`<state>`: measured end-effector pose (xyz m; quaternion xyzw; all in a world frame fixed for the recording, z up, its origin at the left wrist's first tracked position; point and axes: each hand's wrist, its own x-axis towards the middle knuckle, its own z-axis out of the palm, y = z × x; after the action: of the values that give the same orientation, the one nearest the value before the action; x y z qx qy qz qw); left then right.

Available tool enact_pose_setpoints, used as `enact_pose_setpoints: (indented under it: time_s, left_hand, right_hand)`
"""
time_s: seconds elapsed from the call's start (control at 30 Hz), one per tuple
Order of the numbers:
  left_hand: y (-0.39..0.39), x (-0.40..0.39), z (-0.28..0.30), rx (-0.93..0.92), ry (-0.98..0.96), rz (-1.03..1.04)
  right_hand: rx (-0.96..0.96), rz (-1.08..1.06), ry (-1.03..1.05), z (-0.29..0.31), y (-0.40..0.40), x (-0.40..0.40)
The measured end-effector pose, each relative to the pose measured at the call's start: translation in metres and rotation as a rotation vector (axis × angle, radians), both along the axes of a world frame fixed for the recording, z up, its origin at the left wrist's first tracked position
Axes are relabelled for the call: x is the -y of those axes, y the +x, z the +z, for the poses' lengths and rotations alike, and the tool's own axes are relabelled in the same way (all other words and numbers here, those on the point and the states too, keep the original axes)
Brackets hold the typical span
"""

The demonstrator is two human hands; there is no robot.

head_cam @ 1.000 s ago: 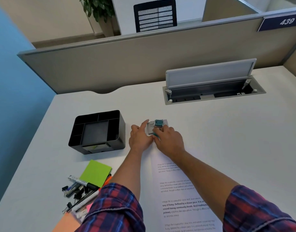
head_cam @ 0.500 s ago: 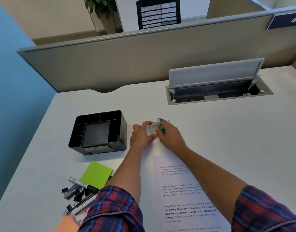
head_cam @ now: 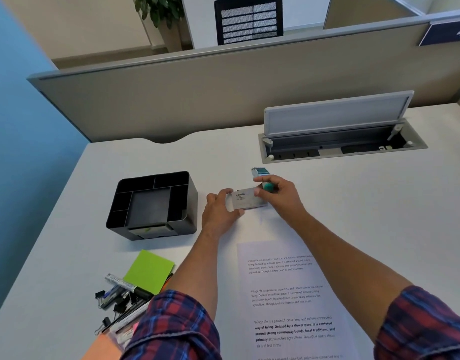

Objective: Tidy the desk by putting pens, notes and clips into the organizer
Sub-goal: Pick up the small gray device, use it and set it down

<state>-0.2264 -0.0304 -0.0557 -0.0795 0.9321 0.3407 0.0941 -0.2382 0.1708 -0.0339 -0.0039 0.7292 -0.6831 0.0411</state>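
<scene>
My left hand (head_cam: 220, 213) and my right hand (head_cam: 281, 194) both grip a small grey stack of cards (head_cam: 247, 200), held just above the desk, right of the black organizer (head_cam: 190, 201). A teal object (head_cam: 269, 187) is tucked under my right fingers, and a small teal-striped item (head_cam: 260, 172) lies on the desk just beyond them. The organizer's compartments look empty apart from something pale in its front slot. A green sticky-note pad (head_cam: 148, 271), pens and markers (head_cam: 125, 289) and black binder clips (head_cam: 104, 297) lie in a pile at the near left.
A printed sheet (head_cam: 288, 302) lies under my right forearm. An open cable tray with a raised lid (head_cam: 338, 131) is sunk into the desk at the back right. A grey partition (head_cam: 223, 81) closes the back; the desk's left edge drops off by a blue wall.
Both hands have lifted the card stack and drawn it a little nearer and left, away from the teal-striped item, which now lies uncovered on the desk.
</scene>
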Motion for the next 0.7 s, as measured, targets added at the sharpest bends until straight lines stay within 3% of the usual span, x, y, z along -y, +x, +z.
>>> enact_pose_setpoints:
  time_s: [0.17, 0.4, 0.7]
  left_hand:
    - [0.000, 0.001, -0.001, 0.001, -0.005, -0.012]
    - [0.001, 0.003, 0.000, -0.004, 0.010, -0.033]
    - [0.001, 0.004, -0.001, -0.011, -0.022, -0.065]
  right_hand:
    - [-0.109, 0.090, 0.442, -0.016, -0.005, -0.015]
    - [-0.190, 0.289, 0.655, -0.027, -0.011, -0.024]
    - [-0.308, 0.355, 0.734, -0.032, -0.017, -0.023]
